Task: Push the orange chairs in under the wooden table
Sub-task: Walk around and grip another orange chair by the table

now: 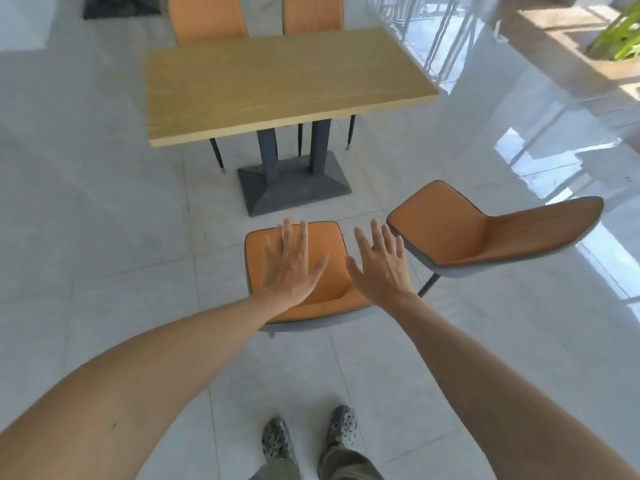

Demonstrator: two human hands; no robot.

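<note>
Right now I am looking down over both bare arms at a pale tiled floor. Furthest left of what matters, my left hand is spread flat, fingers apart and holding nothing, in front of the near orange chair; I cannot tell whether the palm touches the chair or hangs above it. That chair stands pulled out, well short of the wooden table, with its seat facing the table's dark pedestal base. At the far side of the table, two more orange chairs, the far left chair and the far right chair, show only their backs above the tabletop. My right hand is also open with fingers splayed and empty, just beside the near chair's right edge, over the gap between the chairs. Further right, the second orange chair stands angled, turned away from the table and clear of it. A green plant shows at the far right. Below, my two patterned shoes stand on the tiles.
</note>
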